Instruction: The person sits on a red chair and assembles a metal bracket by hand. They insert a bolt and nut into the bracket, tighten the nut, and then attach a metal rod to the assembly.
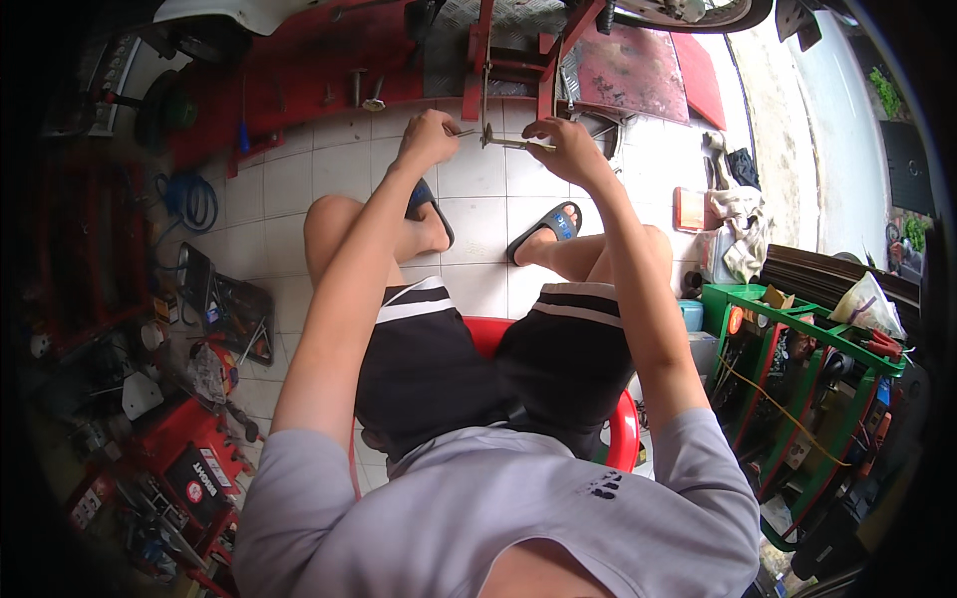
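Both my arms reach forward over the tiled floor, toward a red metal stand [513, 62]. My left hand [429, 140] is closed, pinching a small thin metal piece [465, 132] whose kind is too small to make out. My right hand [568, 151] grips a thin brass-coloured rod [512, 145] between thumb and fingers. At its left end the rod meets a small metal joint [486, 136], in the gap between my hands. Above that joint a narrow rod [485, 92] runs up along the stand's left side.
A red platform [299, 75] spans the far side, with a few bolts [356, 88] on it. Part of a wheel [698, 15] shows above. Blue hose [189, 202] lies coiled at left, near a red toolbox [199, 478]. A green rack [788, 339] with tools stands at right.
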Available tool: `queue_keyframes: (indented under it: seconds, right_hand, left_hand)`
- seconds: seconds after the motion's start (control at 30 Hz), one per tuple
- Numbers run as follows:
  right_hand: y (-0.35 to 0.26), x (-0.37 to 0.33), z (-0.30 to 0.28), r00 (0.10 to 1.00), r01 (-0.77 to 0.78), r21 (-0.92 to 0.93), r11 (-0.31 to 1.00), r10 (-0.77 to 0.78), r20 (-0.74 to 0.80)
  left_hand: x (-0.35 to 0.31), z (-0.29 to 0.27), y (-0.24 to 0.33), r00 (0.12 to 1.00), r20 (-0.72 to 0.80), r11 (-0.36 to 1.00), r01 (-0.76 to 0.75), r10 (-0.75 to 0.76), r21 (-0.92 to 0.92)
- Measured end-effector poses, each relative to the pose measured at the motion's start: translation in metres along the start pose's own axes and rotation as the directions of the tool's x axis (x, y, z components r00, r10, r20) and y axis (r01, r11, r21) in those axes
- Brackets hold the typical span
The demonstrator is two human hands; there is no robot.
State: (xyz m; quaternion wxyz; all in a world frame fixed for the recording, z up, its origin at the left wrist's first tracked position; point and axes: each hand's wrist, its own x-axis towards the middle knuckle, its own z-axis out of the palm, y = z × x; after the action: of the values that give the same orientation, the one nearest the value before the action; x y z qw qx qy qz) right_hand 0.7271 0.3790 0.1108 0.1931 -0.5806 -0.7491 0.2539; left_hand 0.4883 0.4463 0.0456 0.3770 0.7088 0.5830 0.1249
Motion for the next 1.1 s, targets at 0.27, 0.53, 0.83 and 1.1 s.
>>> queue_keyframes:
  seconds: [0.27, 0.53, 0.83, 1.1]
  right_hand:
    - [0.033, 0.012, 0.043, 0.996, -0.028, 0.11, 0.994, 0.018, 0.091]
    - [0.029, 0.031, 0.052, 0.989, 0.035, 0.128, 0.991, -0.053, 0.138]
    - [0.028, 0.03, 0.058, 0.996, 0.071, 0.054, 0.996, -0.073, 0.045]
    - [0.03, 0.027, 0.067, 0.998, 0.066, -0.042, 0.997, -0.066, -0.016]
  left_hand:
    - [0.009, 0.006, 0.007, 0.971, 0.23, 0.994, -0.042, 0.064, -0.098]
    - [0.015, -0.004, 0.016, 0.966, 0.227, 0.992, -0.123, 0.127, -0.031]
    - [0.013, -0.01, 0.024, 0.955, 0.281, 0.995, -0.099, 0.092, 0.011]
    - [0.011, -0.004, 0.027, 0.956, 0.261, 0.97, -0.18, 0.134, 0.161]
